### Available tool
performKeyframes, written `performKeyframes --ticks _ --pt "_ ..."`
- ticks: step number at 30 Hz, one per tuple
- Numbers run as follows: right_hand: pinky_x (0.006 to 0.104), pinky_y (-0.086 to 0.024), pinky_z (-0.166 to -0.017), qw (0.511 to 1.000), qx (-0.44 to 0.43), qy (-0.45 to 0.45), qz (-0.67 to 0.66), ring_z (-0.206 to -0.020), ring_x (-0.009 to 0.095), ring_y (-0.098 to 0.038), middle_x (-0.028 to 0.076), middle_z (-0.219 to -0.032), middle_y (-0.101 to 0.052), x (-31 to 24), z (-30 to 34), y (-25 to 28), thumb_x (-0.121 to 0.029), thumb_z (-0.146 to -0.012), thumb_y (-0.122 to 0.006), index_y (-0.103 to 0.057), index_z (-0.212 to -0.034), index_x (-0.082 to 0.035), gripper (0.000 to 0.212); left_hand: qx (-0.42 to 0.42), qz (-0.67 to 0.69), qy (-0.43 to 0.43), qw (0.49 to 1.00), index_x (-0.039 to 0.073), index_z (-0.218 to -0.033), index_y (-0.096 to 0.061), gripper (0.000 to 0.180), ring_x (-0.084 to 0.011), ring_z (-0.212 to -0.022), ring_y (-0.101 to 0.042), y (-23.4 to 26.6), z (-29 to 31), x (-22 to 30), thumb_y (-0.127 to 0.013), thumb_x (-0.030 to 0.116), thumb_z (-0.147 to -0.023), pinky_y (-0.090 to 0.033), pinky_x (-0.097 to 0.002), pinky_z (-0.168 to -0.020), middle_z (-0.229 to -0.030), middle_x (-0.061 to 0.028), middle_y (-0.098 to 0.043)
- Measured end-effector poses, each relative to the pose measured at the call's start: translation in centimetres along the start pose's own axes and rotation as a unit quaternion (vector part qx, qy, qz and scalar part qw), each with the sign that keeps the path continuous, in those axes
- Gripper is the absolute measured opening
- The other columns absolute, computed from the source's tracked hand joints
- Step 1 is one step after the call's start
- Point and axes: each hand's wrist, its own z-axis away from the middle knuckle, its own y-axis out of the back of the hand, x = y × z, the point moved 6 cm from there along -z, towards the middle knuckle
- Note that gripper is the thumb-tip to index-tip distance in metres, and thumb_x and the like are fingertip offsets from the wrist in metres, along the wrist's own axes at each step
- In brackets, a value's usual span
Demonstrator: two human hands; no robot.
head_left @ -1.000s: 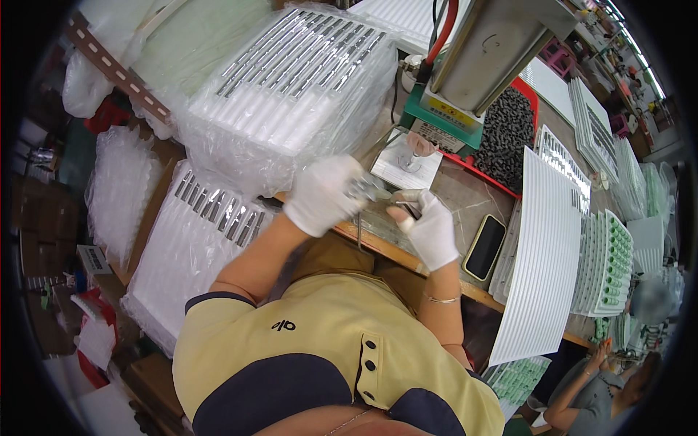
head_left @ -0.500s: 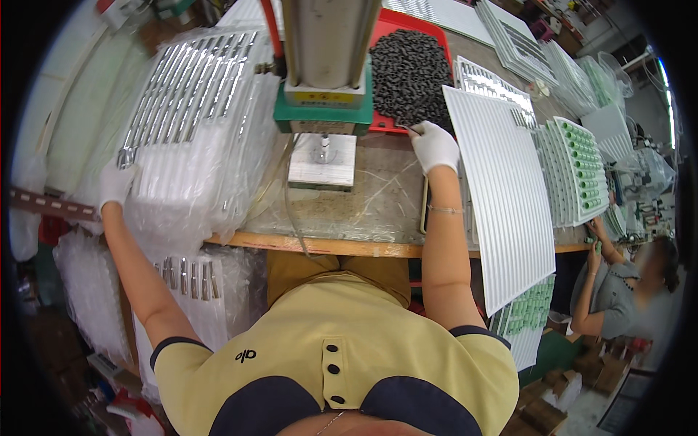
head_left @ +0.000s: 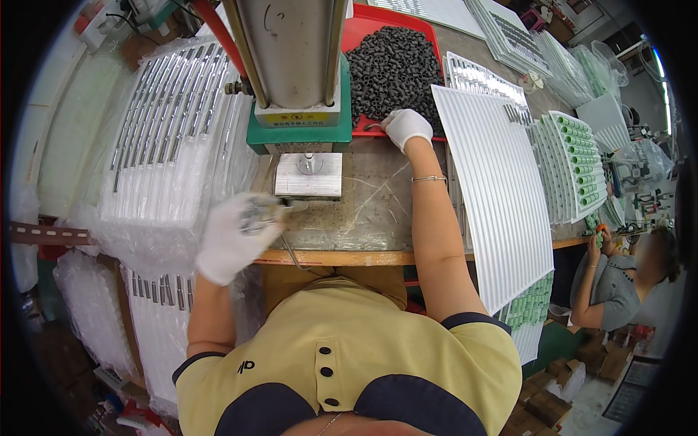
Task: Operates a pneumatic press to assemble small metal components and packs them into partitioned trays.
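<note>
My left hand, in a white glove and smeared by motion, is closed around shiny silver metal tubes, just left of the press block. How many tubes it holds cannot be made out. My gloved right hand is at the near edge of a red tray, its fingertips pinching a small dark plastic fitting. Similar dark fittings are heaped in the tray. Between my hands stands a press with a green head, above a flat metal block.
Rows of silver tubes lie on a plastic-wrapped white rack at left. A white ribbed panel leans over the table's right side. Beyond it are panels with green pieces and a co-worker. A wooden edge borders the table.
My left hand has come from the lower left of the tube rack to near the press, with silver tubes in it. The right hand stays at the tray edge; the view has shifted slightly.
</note>
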Motion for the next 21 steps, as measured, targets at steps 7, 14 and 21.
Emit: performKeyframes --ticks 7,14,21 --pt "0.0372 -0.052 -0.077 0.93 0.132 0.228 -0.256 -0.086 0.026 -0.066 0.007 -0.088 -0.07 -2.0 12.6 5.4 -0.026 -0.079 -0.069 -0.076 -0.088 -0.019 0.013 0.059 -0.053 -0.032 0.996 0.004 -0.092 -0.068 0.023 -0.0221 -0.068 -0.066 -7.6 -4.3 -4.5 -0.074 0.017 -0.074 -0.052 -0.0312 -0.064 -0.076 -0.0107 -0.068" --pt "0.0362 -0.052 -0.075 0.957 0.151 0.209 -0.13 -0.081 0.027 -0.065 0.006 -0.085 -0.068 -5.3 17.7 7.4 -0.018 -0.075 -0.072 -0.075 -0.086 -0.014 0.012 0.092 -0.145 -0.186 0.967 0.004 -0.091 -0.068 0.018 -0.0221 -0.069 -0.065 -8.1 -3.1 -1.7 -0.072 0.01 -0.074 -0.051 -0.0315 -0.065 -0.083 -0.0107 -0.068" --pt "0.0388 -0.052 -0.075 0.969 0.112 0.22 -0.019 -0.081 0.026 -0.065 0.003 -0.087 -0.068 -7.3 18.3 7.5 -0.023 -0.077 -0.069 -0.076 -0.086 -0.019 0.012 0.091 -0.124 -0.153 0.976 0.01 -0.091 -0.068 0.019 -0.0282 -0.072 -0.065 -7.9 -2.1 -2.3 -0.073 0.013 -0.073 -0.052 -0.0354 -0.064 -0.086 -0.0084 -0.067"
